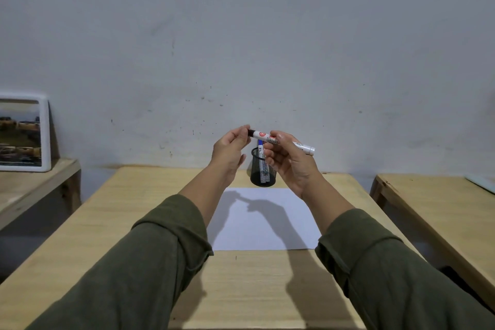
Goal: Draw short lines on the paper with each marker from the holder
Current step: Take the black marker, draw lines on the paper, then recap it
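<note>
The right hand [290,161] grips the marker [281,140] mid-barrel, lying crosswise above the holder [263,170]; left hand [231,149] fingertips pinch its dark cap end, to the left.

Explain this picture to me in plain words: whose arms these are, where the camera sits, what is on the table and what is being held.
There is no machine here. A person wears one camera on the head, looking forward and down, so the green-sleeved arms are their own. On the wooden table lies a blank sheet of paper; behind it stands a black mesh holder with a blue marker left inside. The right hand grips a white board marker by its barrel, raised above the holder. The left hand pinches its dark cap end with its fingers. Nothing is drawn yet.
</note>
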A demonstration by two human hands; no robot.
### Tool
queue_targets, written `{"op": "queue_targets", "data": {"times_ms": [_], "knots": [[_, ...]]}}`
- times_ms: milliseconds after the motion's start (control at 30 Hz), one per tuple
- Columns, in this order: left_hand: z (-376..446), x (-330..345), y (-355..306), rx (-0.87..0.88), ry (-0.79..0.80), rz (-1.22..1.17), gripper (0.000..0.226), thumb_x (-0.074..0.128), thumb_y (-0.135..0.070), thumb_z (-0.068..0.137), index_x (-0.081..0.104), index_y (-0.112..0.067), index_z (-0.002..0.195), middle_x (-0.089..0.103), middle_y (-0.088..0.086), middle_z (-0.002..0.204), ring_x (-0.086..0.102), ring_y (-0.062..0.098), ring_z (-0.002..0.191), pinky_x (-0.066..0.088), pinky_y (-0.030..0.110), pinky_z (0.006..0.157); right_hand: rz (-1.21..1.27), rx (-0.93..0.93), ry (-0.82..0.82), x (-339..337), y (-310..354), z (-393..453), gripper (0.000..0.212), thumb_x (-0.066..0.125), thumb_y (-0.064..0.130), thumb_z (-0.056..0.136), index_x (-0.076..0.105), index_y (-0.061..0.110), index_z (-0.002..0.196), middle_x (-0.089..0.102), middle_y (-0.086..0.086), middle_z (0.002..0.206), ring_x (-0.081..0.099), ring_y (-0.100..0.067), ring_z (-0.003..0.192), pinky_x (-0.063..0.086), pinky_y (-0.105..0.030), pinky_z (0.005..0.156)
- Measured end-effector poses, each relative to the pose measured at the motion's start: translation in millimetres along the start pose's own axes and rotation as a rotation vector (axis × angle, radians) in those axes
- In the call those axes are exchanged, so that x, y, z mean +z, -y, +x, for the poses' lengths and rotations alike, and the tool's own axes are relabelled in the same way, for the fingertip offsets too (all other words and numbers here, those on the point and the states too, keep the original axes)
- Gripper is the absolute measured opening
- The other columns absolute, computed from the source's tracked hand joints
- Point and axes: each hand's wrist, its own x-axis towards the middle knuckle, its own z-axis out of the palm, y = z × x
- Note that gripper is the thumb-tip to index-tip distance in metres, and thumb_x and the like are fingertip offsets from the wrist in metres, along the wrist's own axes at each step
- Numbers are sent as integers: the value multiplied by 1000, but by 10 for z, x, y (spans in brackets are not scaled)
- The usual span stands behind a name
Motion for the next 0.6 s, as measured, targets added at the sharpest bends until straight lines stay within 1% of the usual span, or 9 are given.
{"op": "queue_targets", "data": {"times_ms": [67,167,233,333,500,600], "knots": [[2,13,8,-11,72,-81,15,48,-27,96,61,-31,97,65,-19,101,56,0,108,37,28,85,29,11,9,-6,3,-5,14,51,19,94,64,15,92,71,-1,68,66,-11,62,53,-22,67],[-2,51,6,-3,100,-193,18,45,-21,97,60,-31,100,65,-20,103,56,-4,104,41,25,80,63,23,12,1,-2,-1,15,50,20,95,64,15,95,72,-1,70,67,-11,65,55,-21,68],[-9,71,4,4,71,-208,17,47,-20,96,61,-30,95,66,-20,97,58,-3,101,39,26,79,78,16,12,2,-4,4,15,49,19,95,63,13,95,72,-2,71,68,-12,65,56,-21,68],[-15,102,5,-1,5,-150,15,50,-22,95,61,-28,87,66,-18,90,58,1,101,35,27,77,54,-5,19,-15,-7,11,16,48,17,96,63,11,96,71,-4,70,67,-13,65,56,-21,68],[-1,125,-6,-18,-60,-129,15,53,-21,94,62,-26,84,65,-15,85,60,-1,86,35,23,70,47,-13,18,-31,-31,14,17,48,16,96,63,9,94,70,-7,70,67,-14,63,57,-22,69],[8,104,21,-58,-115,-97,14,58,-30,90,65,-23,79,64,-14,80,59,1,81,35,23,69,-8,-19,33,-35,-42,6,16,48,15,95,63,10,94,71,-6,71,68,-14,65,55,-23,70]]}}
